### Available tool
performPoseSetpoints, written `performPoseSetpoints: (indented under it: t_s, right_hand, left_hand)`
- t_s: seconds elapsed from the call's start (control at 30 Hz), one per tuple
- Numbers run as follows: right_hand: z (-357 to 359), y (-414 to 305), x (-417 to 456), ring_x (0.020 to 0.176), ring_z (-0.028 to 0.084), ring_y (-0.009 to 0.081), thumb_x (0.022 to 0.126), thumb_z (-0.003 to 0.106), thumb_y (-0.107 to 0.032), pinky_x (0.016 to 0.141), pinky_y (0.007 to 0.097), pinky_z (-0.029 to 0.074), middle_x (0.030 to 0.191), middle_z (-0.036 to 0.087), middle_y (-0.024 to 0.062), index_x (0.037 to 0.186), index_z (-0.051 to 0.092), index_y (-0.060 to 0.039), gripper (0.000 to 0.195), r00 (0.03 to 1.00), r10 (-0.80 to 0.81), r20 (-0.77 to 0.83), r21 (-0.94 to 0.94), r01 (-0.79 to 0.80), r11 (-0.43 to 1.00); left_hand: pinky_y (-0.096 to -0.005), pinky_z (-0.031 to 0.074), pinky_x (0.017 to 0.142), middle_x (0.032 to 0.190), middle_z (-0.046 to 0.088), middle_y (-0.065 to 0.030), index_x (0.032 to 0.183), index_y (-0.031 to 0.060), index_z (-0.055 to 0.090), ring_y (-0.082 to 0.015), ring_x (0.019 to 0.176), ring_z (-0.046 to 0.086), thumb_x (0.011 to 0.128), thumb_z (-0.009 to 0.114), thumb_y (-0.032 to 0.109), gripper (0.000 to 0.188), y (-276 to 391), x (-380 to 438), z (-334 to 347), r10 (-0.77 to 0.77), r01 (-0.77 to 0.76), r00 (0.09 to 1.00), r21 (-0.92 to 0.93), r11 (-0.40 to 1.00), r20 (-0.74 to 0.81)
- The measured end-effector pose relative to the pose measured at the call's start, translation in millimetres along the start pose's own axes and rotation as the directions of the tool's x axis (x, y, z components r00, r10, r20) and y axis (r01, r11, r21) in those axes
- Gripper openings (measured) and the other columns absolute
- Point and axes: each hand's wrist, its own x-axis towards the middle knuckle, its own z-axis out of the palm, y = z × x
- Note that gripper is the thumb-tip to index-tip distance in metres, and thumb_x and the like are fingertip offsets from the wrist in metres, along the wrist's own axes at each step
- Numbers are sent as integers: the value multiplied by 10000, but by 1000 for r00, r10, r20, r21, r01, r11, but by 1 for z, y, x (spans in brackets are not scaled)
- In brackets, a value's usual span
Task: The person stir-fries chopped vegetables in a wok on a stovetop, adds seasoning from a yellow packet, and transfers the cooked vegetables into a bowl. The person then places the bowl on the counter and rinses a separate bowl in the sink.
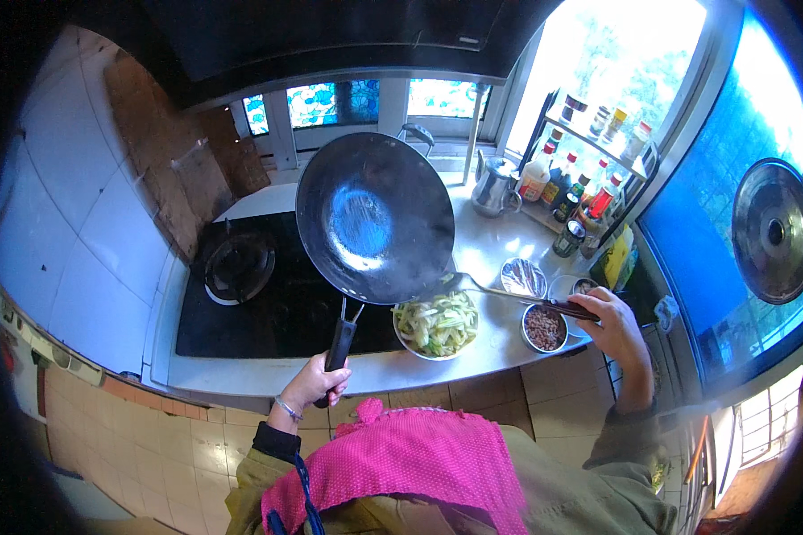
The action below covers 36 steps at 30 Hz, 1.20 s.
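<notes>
My left hand (318, 382) grips the black handle of a dark wok (388, 207), which is tilted so that its inside faces me. The wok looks bare inside apart from a wet shine. A metal spatula (502, 292) with a dark handle is in my right hand (612, 328); its blade is at the wok's lower right rim. Directly below that rim stands a bowl of pale green sliced vegetables (438, 324). Close to my right hand is a metal bowl of reddish-brown minced food (544, 328).
A black gas cooktop (268, 321) lies to the left, with a burner (239, 267). Toward the window are a metal kettle (495, 186) and a rack (592, 147) of bottles and jars. A foil-like covered bowl (523, 277) sits on the counter. A round lid (773, 231) hangs at the right.
</notes>
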Motion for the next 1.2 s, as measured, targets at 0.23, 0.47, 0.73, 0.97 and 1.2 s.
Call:
performPoseSetpoints:
  t_s: [0.23, 0.47, 0.73, 0.97, 1.2]
  right_hand:
    - [58, -16, 22, 876, 631, 250, 811, 707, -124, 771, 329, 490, 990, 625, 121, 1182, 644, -79, 379, 977, 210, 45, 361, -212, 908]
    - [128, -80, 99, 886, 612, 328, 802, 688, -145, 752, 415, 497, 948, 591, 123, 1175, 643, -142, 376, 977, 64, -204, 138, -36, 990]
    - [152, -77, 127, 930, 633, 307, 817, 689, -107, 787, 386, 512, 1026, 603, 135, 1252, 600, -161, 448, 995, -24, -95, 297, 52, 954]
    - [158, -26, 140, 991, 627, 155, 907, 650, -275, 867, 320, 488, 1094, 680, 76, 1204, 634, -44, 377, 962, 208, 179, 743, -271, 612]
    - [269, 25, 188, 814, 686, 260, 760, 716, -175, 771, 370, 536, 845, 716, 102, 881, 738, -93, 149, 982, 142, 121, 426, -181, 887]
  left_hand:
    - [-236, 431, 422, 617, 502, -7, 951, 69, 466, -79, 435, 467, 898, 616, 134, 172, 19, -1, -2, 36, -17, 995, -202, 979, 94]
    - [-224, 380, 372, 600, 468, 1, 963, 68, 482, -70, 415, 417, 903, 590, 138, 143, 40, 10, -13, 46, 8, 991, -415, 910, 122]
    - [-229, 420, 393, 619, 503, -11, 955, 82, 494, -77, 427, 463, 885, 633, 165, 176, 41, 15, -38, 5, 68, 984, -403, 913, 176]
    - [-239, 477, 446, 666, 568, -59, 1064, 45, 522, -122, 475, 545, 911, 632, 268, 292, 42, 18, -62, 59, -40, 996, -289, 957, 60]
    - [-351, 535, 715, 902, 642, -123, 1229, 37, 509, -189, 782, 630, 980, 441, 491, 523, 2, 7, -83, 149, -244, 936, -282, 928, -320]
